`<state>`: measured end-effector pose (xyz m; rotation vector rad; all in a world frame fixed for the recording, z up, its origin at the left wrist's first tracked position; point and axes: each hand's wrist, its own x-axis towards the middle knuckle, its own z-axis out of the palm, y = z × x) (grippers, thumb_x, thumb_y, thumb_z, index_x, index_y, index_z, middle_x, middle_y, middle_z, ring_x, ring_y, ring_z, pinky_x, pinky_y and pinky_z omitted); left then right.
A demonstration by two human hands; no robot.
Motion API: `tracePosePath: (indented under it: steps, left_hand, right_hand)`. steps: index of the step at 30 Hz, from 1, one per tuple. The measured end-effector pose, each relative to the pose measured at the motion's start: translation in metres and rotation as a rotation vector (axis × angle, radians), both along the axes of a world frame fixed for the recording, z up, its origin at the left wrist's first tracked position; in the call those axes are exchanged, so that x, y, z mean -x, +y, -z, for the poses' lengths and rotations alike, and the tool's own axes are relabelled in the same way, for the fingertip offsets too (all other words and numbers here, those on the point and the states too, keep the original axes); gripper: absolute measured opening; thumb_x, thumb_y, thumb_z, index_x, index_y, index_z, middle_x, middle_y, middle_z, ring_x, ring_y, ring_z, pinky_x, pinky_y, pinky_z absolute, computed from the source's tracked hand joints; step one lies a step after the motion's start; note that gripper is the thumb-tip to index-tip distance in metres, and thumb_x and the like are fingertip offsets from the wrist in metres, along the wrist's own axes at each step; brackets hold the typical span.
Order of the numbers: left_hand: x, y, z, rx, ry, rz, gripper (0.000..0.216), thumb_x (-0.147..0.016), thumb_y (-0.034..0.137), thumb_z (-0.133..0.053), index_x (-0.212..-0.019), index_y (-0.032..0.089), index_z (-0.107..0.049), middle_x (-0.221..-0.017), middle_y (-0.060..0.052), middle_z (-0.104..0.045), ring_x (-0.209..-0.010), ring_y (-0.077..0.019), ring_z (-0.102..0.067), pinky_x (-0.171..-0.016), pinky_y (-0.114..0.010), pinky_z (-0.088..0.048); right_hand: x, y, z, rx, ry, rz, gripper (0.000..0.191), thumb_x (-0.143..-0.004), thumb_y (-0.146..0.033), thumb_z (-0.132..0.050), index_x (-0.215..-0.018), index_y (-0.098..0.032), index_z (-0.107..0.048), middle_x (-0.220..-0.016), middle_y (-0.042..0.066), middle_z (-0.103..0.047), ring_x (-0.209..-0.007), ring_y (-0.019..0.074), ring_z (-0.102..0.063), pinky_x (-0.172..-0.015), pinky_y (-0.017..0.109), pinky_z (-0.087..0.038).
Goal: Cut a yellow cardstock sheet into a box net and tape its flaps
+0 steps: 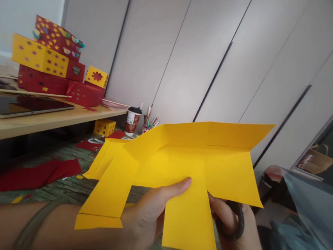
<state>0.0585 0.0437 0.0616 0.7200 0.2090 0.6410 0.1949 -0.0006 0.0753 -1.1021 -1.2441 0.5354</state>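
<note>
Yellow card (180, 161) was raised above the lower surface (70, 189), mid-view. Red paper (62, 171) lay at its nine o'clock; the left hand (147, 213), at seven, was clamped on the card, thumb in front; the right hand (249, 223), at four, gripped black-handled scissors (242, 225), blades hidden.

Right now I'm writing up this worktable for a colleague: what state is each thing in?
Yellow card: creased, partly folded, gripped in left hand
Black-handled scissors: held in right hand, blades hidden
Tablet: flat, screen dark
Decorated boxes: stacked
Small yellow box: set down
Paper cup: upright, lid on
Pen holder: filled
Red paper: loose, overlapping
Brown bag: handles up
Cabinet doors: shut
</note>
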Motion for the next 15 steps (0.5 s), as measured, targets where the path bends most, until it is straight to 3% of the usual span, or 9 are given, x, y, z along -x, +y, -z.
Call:
tracePosePath:
  steps: [8,13,15]
  left_hand:
    - [0.0,0.003,-0.003,-0.008,-0.006,-0.01,0.04,-0.075,0.04,-0.054,-0.107,0.015,-0.055,-0.106,-0.01,-0.059,-0.09,-0.019,-0.056,-0.079,-0.03,-0.041]
    - [0.004,0.016,-0.014,-0.043,-0.023,-0.09,0.042,-0.076,0.043,-0.053,-0.105,0.013,-0.057,-0.105,-0.01,-0.06,-0.086,-0.0186,-0.057,-0.077,-0.03,-0.042]
    - [0.005,0.021,-0.018,-0.043,-0.027,-0.128,0.044,-0.073,0.042,-0.056,-0.106,0.013,-0.056,-0.107,-0.011,-0.059,-0.088,-0.0201,-0.057,-0.078,-0.031,-0.042]
  right_hand:
    - [-0.001,0.001,0.005,0.033,0.08,0.028,0.016,-0.061,-0.021,-0.067,-0.056,-0.02,-0.052,-0.052,-0.004,-0.05,-0.048,0.0123,-0.041,-0.044,0.025,-0.032]
    - [-0.014,0.007,0.01,0.066,0.16,0.029,0.025,-0.059,-0.027,-0.07,-0.077,-0.022,-0.054,-0.047,-0.006,-0.054,-0.04,0.01,-0.043,-0.039,0.021,-0.03]
    - [-0.022,0.01,0.007,0.08,0.174,0.054,0.022,-0.063,-0.03,-0.069,-0.077,-0.019,-0.056,-0.045,-0.004,-0.054,-0.039,0.0102,-0.044,-0.038,0.021,-0.031]
